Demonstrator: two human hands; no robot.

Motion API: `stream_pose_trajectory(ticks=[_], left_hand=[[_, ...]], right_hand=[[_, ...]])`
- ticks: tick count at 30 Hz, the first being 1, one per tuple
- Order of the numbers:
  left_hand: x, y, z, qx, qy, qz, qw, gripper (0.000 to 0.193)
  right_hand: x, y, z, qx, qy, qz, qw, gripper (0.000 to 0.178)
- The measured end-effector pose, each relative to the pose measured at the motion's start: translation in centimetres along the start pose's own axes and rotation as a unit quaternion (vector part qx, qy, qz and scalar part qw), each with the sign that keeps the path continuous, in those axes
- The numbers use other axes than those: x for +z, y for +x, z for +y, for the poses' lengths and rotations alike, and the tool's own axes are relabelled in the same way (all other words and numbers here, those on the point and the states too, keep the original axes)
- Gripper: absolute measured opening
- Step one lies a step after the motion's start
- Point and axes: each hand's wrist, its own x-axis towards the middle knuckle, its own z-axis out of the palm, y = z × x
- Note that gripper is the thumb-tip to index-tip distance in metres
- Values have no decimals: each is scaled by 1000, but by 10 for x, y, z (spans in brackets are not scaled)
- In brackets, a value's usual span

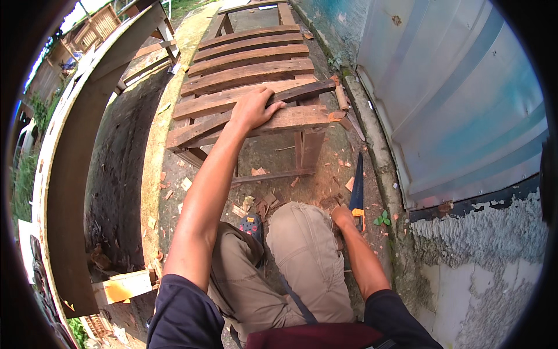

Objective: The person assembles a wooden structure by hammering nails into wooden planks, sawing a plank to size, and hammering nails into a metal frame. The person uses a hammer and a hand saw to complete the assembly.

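My left hand [253,108] lies over a narrow dark wooden strip [302,92], with the thumb apart on the near side and the fingers over the far side. The strip lies diagonally across the near end of a slatted wooden frame [250,73] and juts past its right edge. Low on the right, my right hand [343,216] is beside my knee, close to the orange handle of a handsaw [357,192]. The saw's dark blade points away from me. My knee hides part of the right hand's fingers, and whether they touch anything is unclear.
A hammer-like tool with a wooden handle [342,98] lies right of the frame. Wood scraps and chips [264,203] litter the concrete around my shoe [251,225]. A corrugated metal sheet [453,104] walls the right side; a large wooden structure [70,168] stands left.
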Motion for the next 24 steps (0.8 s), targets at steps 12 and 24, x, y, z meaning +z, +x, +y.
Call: stream_pose_trajectory(ticks=[12,24], left_hand=[[29,-14,9,-22,118,95,988,54],[15,-26,20,-103,62,66,991,46]], right_hand=[[-26,-10,40,84,286,-44,954,30],[-219,-195,-18,-259,663,163,683,33]])
